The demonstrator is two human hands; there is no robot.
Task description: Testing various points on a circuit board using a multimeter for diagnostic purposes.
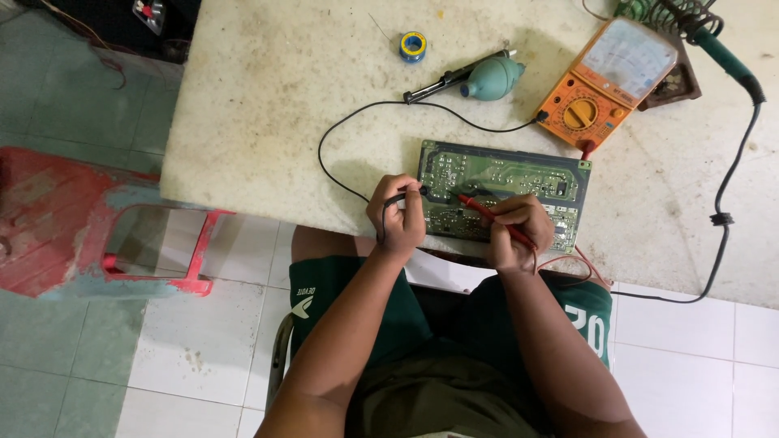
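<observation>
The green circuit board [503,195] lies flat on the pale stone table [268,97], close to the near edge of the table and about in the middle of its width. The left hand [398,215] is closed around the black probe [406,195], and the tip of this probe touches the left end of the board. The right hand [515,231] is clamped on the red probe [491,212] like on a pen; the red tip points to the left and rests on the board near its middle. The two hands are apart, one at each side of the near edge of the board. A black lead [341,130] goes from the left hand in a wide loop over the table to the orange multimeter [604,77], which lies beyond the right far corner of the board, towards the far edge of the table. A red lead [580,264] hangs over the near edge beside the right hand. Farther from the person lie a teal desoldering bulb [493,79] and, just beside it, a small roll of solder wire [412,45]. Near the far right corner of the table a soldering iron with a green handle [722,50] sits in a coil stand [677,15], and its black cord [726,203] runs down to the near edge. On the floor, left of the table, there is a red stool [89,227].
</observation>
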